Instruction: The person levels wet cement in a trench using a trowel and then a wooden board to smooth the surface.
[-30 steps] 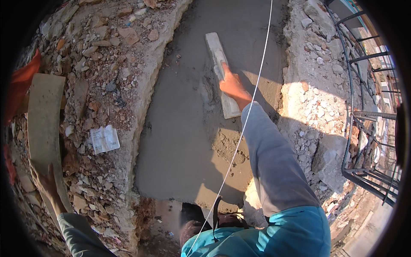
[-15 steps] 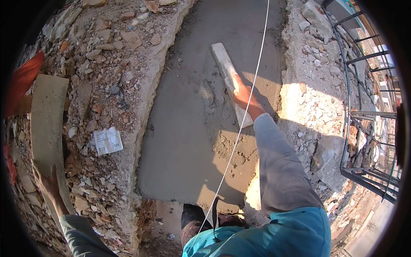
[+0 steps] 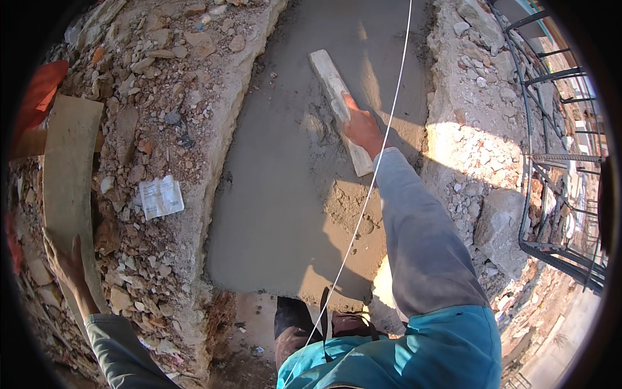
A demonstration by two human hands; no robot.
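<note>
My right hand (image 3: 364, 131) is closed round the handle of a long, cement-coated float (image 3: 329, 83), which lies at a slant on wet grey concrete (image 3: 259, 194). Rough, scraped mortar shows beside and below the tool; the surface to its left looks smoother. Far to the left, my left hand (image 3: 67, 267) lies flat on the lower part of a pale plank (image 3: 70, 155), with fingers and thumb apart. How its fingertips meet the plank's edge is hard to make out.
A taut white string (image 3: 389, 123) crosses above the concrete, over my right forearm. Stony rubble banks (image 3: 149, 97) flank the trench. A rebar cage (image 3: 528, 168) stands at right. A torn white printed packet (image 3: 161, 197) and an orange cloth (image 3: 42, 97) lie at left.
The float in my right hand has shifted slightly up and to the left over the concrete. My left hand stays on the plank. The whole view has tilted a little.
</note>
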